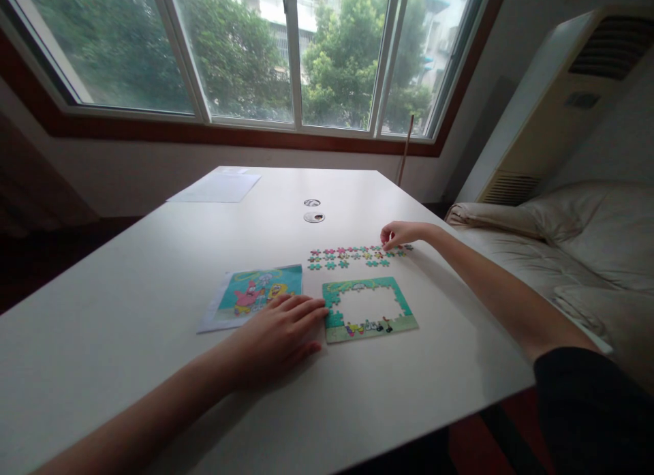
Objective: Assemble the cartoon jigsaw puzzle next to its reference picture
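A puzzle frame (370, 310) with a teal border and an empty white middle lies on the white table (127, 304). My left hand (278, 335) rests flat beside its left edge, fingers stretched out, fingertips touching the frame. Left of it lies a cartoon reference picture (255, 291), partly under my hand. Several loose puzzle pieces (352, 257) are laid in rows beyond the frame. My right hand (398, 234) reaches to the right end of those rows, fingers curled in a pinch over a piece.
A sheet of paper (217, 187) lies at the table's far left. Two round cable holes (313, 210) sit mid-table. A cream sofa (562, 250) stands to the right, an air-conditioning unit (556, 100) behind it. Windows span the far wall.
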`<state>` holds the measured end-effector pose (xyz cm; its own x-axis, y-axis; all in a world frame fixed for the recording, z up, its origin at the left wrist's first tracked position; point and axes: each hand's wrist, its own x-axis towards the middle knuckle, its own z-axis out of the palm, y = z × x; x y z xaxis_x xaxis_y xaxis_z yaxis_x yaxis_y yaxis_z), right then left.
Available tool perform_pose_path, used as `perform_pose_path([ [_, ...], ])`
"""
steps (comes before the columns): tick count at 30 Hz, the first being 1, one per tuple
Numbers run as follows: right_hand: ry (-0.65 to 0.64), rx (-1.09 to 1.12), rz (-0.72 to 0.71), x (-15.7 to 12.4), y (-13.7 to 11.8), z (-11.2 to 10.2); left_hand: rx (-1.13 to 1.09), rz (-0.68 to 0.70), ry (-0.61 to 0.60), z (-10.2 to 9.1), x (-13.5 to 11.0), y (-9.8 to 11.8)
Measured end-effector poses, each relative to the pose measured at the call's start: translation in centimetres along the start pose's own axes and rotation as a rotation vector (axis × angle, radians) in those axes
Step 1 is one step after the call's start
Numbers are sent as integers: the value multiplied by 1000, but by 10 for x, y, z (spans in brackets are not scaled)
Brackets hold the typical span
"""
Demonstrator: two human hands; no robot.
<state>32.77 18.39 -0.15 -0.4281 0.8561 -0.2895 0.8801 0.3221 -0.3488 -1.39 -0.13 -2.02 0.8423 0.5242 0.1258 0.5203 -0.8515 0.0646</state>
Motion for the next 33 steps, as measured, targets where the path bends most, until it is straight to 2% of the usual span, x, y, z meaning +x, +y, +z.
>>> perform_pose_path([
  [5, 115, 47, -110, -14, -24, 10, 5, -5, -1, 0, -1, 1],
  [8, 188, 152, -320, -32, -54, 27, 2, -1, 6, 0, -1, 2],
  [10, 185, 237, -393, -46, -75, 40, 1, 0, 13, 1, -1, 1],
  [14, 152, 440, -372, -69, -107, 61, 2, -3, 16, 1, 0, 1],
  [17, 165, 518, -317, -77, -116, 71, -2, -2, 13, 2, 0, 1],
  [24, 346, 189, -235, -85, -114, 85, -9, 6, 10, 1, -2, 2],
  [29, 350, -22, -221, -91, -108, 78, -6, -7, -1, 0, -1, 1],
  [33, 251, -160, -349, -96, -98, 64, -1, -6, -8, 0, -1, 1],
])
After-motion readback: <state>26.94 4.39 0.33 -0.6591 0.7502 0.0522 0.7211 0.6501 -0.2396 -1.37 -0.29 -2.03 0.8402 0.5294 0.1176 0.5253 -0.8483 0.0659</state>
